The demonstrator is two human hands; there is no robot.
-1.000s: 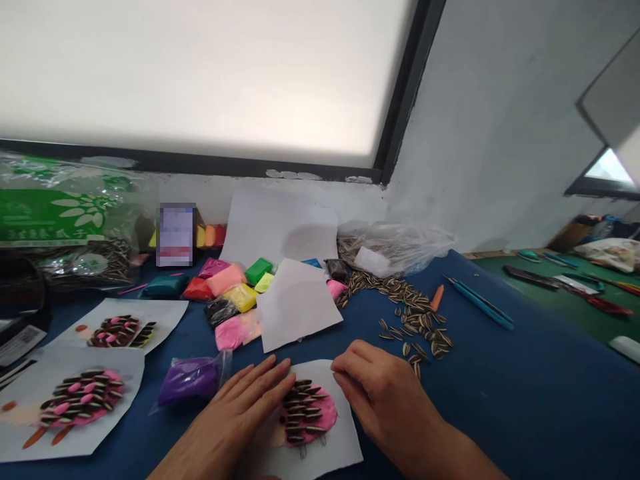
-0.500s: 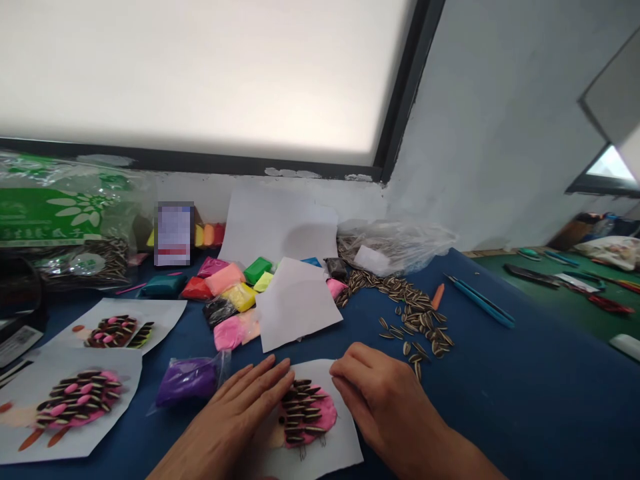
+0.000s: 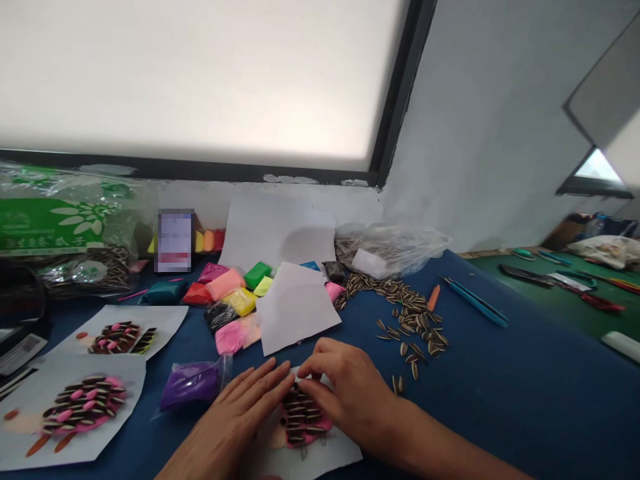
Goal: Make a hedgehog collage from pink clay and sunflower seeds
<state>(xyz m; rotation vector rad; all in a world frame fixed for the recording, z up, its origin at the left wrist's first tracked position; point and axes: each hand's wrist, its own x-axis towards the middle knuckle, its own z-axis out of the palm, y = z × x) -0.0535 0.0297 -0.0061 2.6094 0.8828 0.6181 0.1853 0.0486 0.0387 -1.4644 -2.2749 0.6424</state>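
Observation:
My left hand (image 3: 239, 415) lies flat with its fingers stretched out along the left side of a white paper sheet (image 3: 327, 460). On that sheet is a pink clay hedgehog (image 3: 303, 419) with rows of striped sunflower seeds on its back, a dark eye and pencilled legs. Thumb and forefinger of my right hand (image 3: 353, 393) are pinched together at the hedgehog's upper edge; whatever lies between the fingertips is too small to make out. The right hand covers part of the pink clay. Loose sunflower seeds (image 3: 417, 310) are scattered beyond this hand.
Two papers with finished-looking hedgehogs (image 3: 83, 407) lie at left. A purple clay packet (image 3: 193, 383) sits beside my left hand. Coloured clay packets (image 3: 227, 287) and a blank paper piece (image 3: 299, 310) are further back. Blue tweezers (image 3: 475, 301) and an orange clay stick (image 3: 434, 297) lie right.
My right hand has moved left from the paper's upper right edge onto the top of the hedgehog. The left hand stays flat in place. The view has shifted slightly.

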